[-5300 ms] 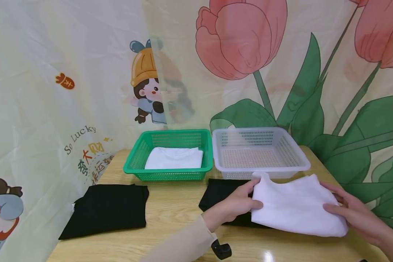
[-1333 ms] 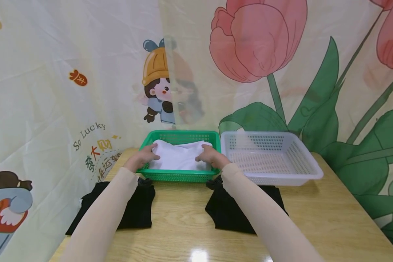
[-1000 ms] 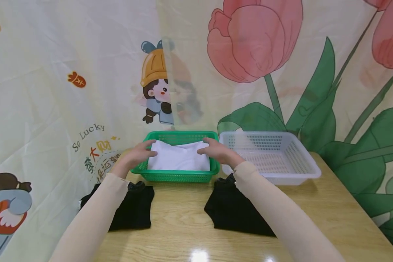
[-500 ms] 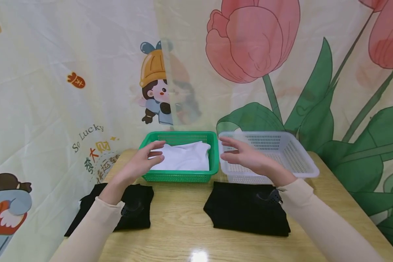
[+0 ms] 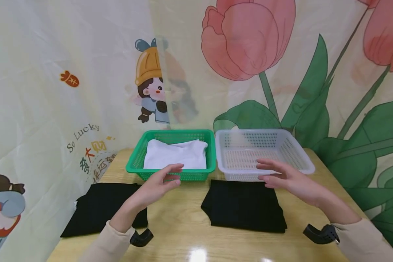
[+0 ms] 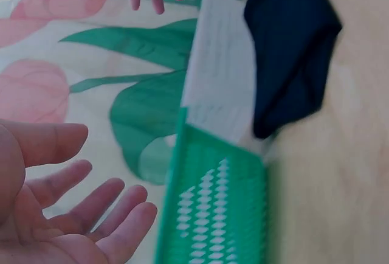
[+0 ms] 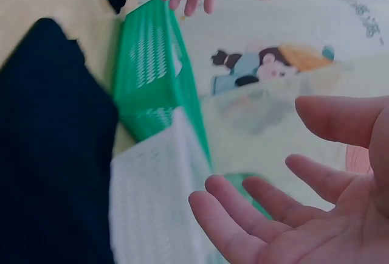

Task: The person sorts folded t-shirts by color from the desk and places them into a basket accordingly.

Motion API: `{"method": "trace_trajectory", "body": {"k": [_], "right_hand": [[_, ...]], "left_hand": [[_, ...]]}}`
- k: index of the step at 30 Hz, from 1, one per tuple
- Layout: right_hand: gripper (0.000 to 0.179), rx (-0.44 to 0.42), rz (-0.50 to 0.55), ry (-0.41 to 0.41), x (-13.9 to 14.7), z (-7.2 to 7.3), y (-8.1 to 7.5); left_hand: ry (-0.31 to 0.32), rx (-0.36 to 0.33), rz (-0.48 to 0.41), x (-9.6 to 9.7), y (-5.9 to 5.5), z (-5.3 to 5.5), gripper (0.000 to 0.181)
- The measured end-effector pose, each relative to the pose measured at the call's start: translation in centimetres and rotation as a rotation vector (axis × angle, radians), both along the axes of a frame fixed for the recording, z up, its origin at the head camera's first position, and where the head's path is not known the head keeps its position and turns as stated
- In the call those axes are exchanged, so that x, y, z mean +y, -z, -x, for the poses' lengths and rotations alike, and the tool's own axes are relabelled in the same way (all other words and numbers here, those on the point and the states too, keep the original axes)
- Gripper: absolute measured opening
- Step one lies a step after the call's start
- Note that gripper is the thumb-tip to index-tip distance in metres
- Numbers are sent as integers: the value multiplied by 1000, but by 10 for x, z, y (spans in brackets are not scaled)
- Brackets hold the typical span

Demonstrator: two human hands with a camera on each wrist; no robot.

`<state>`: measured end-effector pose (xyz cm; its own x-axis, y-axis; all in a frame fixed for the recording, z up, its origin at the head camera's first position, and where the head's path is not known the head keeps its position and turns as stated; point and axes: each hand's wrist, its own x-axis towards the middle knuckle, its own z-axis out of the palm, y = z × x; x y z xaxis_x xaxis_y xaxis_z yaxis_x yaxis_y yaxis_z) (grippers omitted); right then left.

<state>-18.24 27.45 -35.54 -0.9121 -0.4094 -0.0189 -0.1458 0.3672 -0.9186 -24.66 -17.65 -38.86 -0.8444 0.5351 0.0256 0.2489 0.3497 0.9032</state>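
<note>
My left hand (image 5: 155, 187) hovers in front of the green basket (image 5: 170, 175), its fingers loosely spread and holding nothing. Inside that basket lies folded white clothing (image 5: 175, 156). My right hand (image 5: 293, 180) is in the air at the front right of the white basket (image 5: 229, 174), also holding nothing; its fingers are relaxed. A folded black garment (image 5: 243, 205) lies on the table below and left of the right hand. Another folded black garment (image 5: 99, 205) lies at the left, partly behind my left forearm. In the wrist views both hands show spread fingers.
The wooden table (image 5: 180, 225) carries both baskets side by side at its back edge. Behind them hangs a printed cloth (image 5: 190, 54) with tulips and a cartoon figure. A black wrist device (image 5: 321, 234) hangs under the right wrist and another (image 5: 141, 238) under the left.
The white garment I held at the right was laid in the green basket. Both hands then let go and drew back toward me, the right hand swinging to the right.
</note>
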Motion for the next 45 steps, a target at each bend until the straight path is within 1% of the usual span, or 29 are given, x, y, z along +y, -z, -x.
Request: {"method": "trace_trajectory", "body": {"k": [3,5,8,11,16,22,27,31,34,38,42,45], "right_hand": [[68,-38,8,23,15,-8,12],[67,-54,10,29,23,-11,20],[66,-82,12,44,32,-14,31],[66,-103,-3,60,39,-14,41],[69,-134,-19,83,48,-13,58],[72,-195,-21,108,58,-15,74],[74,-242,-28,133,67,-18,85],[76,-298,-12,156,71,-19,89],[78,-333,-7,163,72,-18,91],[80,-348,19,150,72,-15,93],[81,-368,86,106,70,-13,98],[81,-391,130,82,67,-11,102]], "left_hand": [[26,-35,-7,11,13,-1,56],[32,-53,-10,17,21,-1,57],[35,-76,-10,25,33,-1,57],[49,-83,-9,33,42,0,58],[64,-112,11,47,54,1,60],[80,-175,12,59,66,0,62],[100,-191,15,67,72,0,65],[111,-192,34,72,73,1,67],[104,-215,46,75,72,1,68],[89,-235,62,81,70,1,70],[84,-245,74,87,70,1,70],[78,-259,69,90,71,1,69]]}}
